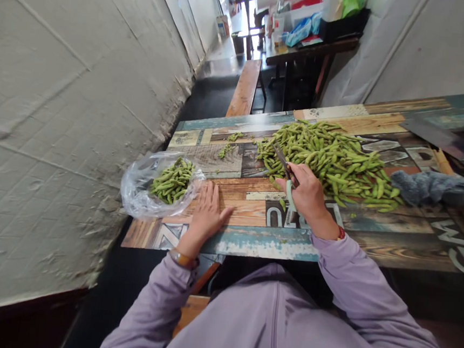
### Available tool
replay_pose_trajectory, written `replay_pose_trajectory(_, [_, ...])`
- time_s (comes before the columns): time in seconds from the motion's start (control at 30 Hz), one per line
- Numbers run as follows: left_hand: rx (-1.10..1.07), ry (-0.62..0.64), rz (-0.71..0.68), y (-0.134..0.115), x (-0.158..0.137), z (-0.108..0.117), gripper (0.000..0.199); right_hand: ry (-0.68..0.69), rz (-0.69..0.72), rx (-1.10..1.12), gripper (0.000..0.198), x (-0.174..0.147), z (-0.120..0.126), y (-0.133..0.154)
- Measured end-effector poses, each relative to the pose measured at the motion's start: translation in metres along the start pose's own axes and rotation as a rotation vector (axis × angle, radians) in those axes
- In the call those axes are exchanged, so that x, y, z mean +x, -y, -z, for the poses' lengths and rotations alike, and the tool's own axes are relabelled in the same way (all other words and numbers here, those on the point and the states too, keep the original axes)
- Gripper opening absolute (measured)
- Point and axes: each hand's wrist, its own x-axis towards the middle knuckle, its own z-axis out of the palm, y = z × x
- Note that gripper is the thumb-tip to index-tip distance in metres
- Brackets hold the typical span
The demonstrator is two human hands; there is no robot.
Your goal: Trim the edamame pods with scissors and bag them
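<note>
My left hand (208, 210) lies flat on the patterned tabletop (242, 239), fingers stretched out, just right of a clear plastic bag (135, 187). Inside the bag's open mouth sits a small heap of green edamame pods (173, 181). My right hand (307, 191) is closed around scissors (284, 162) with pale green handles, their blades pointing up and left at the near left side of a large pile of edamame pods (339, 156). Between the two hands, a single pod lies near the scissors' handle.
Small green trimmings (226, 151) are scattered behind my left hand. Right of the pile lie a grey cloth (434, 188) and a cleaver (442, 137). A wall (57, 126) runs close on the left. Beyond the table stand a wooden bench (244, 86) and another loaded table (313, 54).
</note>
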Motion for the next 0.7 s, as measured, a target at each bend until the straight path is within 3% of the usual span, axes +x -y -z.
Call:
replay_pose_trajectory(0.13, [-0.046,0.051,0.075,-0.001,0.068,-0.008,0.09,-0.014,-0.019,-0.004,0.038,0.003,0.0,-0.005])
replay_pose_trajectory(0.27, [-0.04,0.133,0.073,-0.031,0.138,-0.014,0.088,-0.058,-0.012,-0.004,0.039,0.005,0.0,-0.011])
replay_pose_trajectory(0.43, [-0.049,0.176,-0.102,-0.068,0.194,-0.022,0.077,-0.101,-0.027,-0.013,0.04,0.008,0.0,-0.016])
replay_pose_trajectory(0.53, [-0.164,0.112,-0.097,-0.079,0.187,-0.016,0.071,-0.131,-0.045,0.018,0.039,0.011,0.002,-0.019])
replay_pose_trajectory(0.6, [-0.237,0.049,-0.15,-0.087,0.158,-0.003,0.07,-0.162,-0.047,0.059,0.037,0.013,0.005,-0.019])
replay_pose_trajectory(0.67, [-0.247,0.049,-0.381,-0.101,0.111,0.014,0.073,-0.195,-0.037,0.099,0.035,0.014,0.007,-0.019])
replay_pose_trajectory(0.7, [-0.238,0.108,-0.537,-0.109,0.085,0.022,0.074,-0.207,-0.034,0.113,0.034,0.014,0.008,-0.018])
